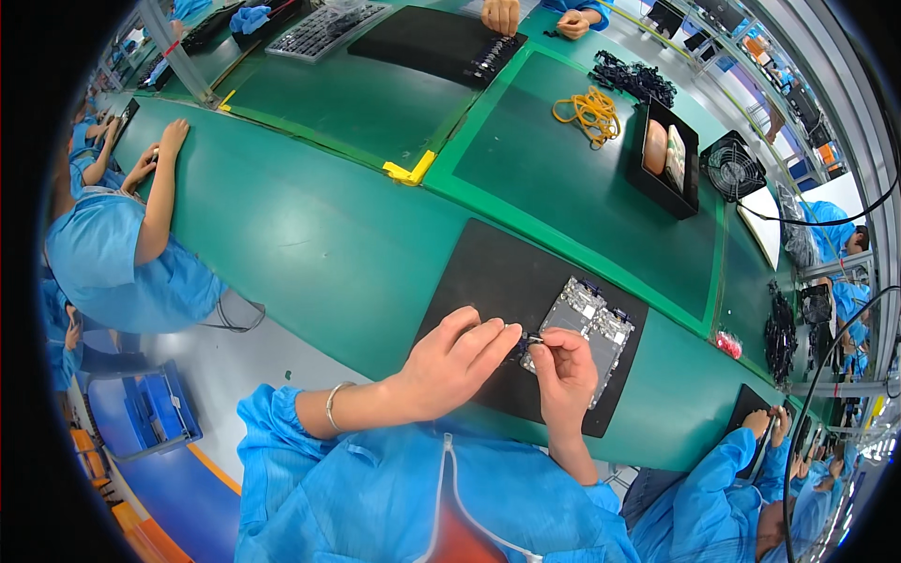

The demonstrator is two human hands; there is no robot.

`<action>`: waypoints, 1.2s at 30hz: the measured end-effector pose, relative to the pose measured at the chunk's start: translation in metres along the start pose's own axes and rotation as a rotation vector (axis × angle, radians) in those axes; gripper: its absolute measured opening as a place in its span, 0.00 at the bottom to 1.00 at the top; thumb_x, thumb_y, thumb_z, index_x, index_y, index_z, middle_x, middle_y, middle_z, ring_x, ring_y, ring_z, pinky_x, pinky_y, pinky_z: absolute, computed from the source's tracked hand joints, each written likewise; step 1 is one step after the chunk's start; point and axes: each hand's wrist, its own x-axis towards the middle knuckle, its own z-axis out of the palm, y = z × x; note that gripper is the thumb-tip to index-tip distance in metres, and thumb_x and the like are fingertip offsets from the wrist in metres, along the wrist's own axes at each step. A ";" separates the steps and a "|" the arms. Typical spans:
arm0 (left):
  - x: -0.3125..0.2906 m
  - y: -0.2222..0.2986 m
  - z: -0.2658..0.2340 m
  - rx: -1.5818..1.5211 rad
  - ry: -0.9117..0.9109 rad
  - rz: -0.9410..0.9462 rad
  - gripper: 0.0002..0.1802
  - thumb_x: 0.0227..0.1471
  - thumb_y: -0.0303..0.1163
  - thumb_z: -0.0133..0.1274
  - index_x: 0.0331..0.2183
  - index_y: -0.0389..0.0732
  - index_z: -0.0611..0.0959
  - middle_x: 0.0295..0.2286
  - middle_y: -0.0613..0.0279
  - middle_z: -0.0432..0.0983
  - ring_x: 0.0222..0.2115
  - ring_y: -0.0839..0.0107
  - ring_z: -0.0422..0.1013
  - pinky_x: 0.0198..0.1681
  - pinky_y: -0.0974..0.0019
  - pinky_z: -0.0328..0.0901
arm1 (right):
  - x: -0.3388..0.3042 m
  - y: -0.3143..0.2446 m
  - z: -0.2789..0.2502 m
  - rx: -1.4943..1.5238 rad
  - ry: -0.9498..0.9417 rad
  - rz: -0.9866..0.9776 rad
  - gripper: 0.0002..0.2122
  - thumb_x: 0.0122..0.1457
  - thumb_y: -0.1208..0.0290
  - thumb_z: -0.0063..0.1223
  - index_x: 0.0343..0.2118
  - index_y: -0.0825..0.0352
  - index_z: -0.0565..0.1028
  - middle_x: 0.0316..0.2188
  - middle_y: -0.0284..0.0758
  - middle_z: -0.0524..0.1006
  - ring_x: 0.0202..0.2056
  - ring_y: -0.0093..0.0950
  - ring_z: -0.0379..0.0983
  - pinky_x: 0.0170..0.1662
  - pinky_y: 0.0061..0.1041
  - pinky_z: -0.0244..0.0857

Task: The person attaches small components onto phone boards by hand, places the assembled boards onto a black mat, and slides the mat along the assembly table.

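Note:
My left hand [449, 364], with a bangle on its wrist, reaches in over a black mat [495, 255]. Its thumb and fingertips are pinched together. My right hand [567, 373] is closed too, thumb against forefinger, and meets the left from the other side. A small dark part [531, 340] sits between the fingertips of both hands; its exact kind is too small to tell. Partly behind my right hand, a panel of circuit boards [608, 330] lies on the mat, grey in the middle with silvery component areas and small dark parts along its far edge.
Beyond a raised green strip [572, 250] lie yellow rubber bands [595, 114], a bunch of dark parts [634, 77] and a black box [668, 158] holding items. A small black fan [732, 167] stands at the right. Co-workers in blue sit on both sides; another's hands [569, 22] work across the table.

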 end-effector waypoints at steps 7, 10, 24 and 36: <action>-0.001 0.001 -0.001 -0.006 0.006 0.007 0.27 0.33 0.22 0.55 0.43 0.38 0.76 0.38 0.59 0.66 0.36 0.61 0.65 0.34 0.68 0.69 | -0.001 0.002 -0.001 -0.021 -0.003 -0.007 0.07 0.51 0.85 0.53 0.33 0.71 0.70 0.35 0.36 0.71 0.36 0.21 0.70 0.41 0.19 0.67; 0.000 0.002 0.000 -0.003 0.000 0.007 0.27 0.33 0.22 0.55 0.43 0.39 0.76 0.38 0.59 0.66 0.36 0.61 0.65 0.35 0.68 0.69 | -0.001 0.003 -0.002 -0.008 -0.016 -0.013 0.07 0.51 0.84 0.53 0.33 0.71 0.70 0.35 0.36 0.71 0.36 0.21 0.70 0.41 0.19 0.67; 0.018 0.001 -0.001 0.021 -0.107 -0.037 0.27 0.34 0.24 0.54 0.44 0.40 0.75 0.38 0.59 0.67 0.39 0.59 0.65 0.37 0.66 0.69 | 0.003 -0.005 -0.013 -0.067 -0.055 -0.001 0.10 0.54 0.83 0.51 0.40 0.71 0.68 0.38 0.36 0.72 0.39 0.21 0.69 0.42 0.18 0.64; 0.055 -0.050 0.102 -0.126 -0.450 -0.230 0.37 0.34 0.42 0.65 0.46 0.36 0.71 0.43 0.55 0.66 0.47 0.56 0.59 0.51 0.56 0.55 | 0.001 0.025 -0.087 -0.139 0.314 0.076 0.11 0.60 0.74 0.46 0.44 0.71 0.68 0.41 0.35 0.72 0.41 0.22 0.70 0.45 0.19 0.63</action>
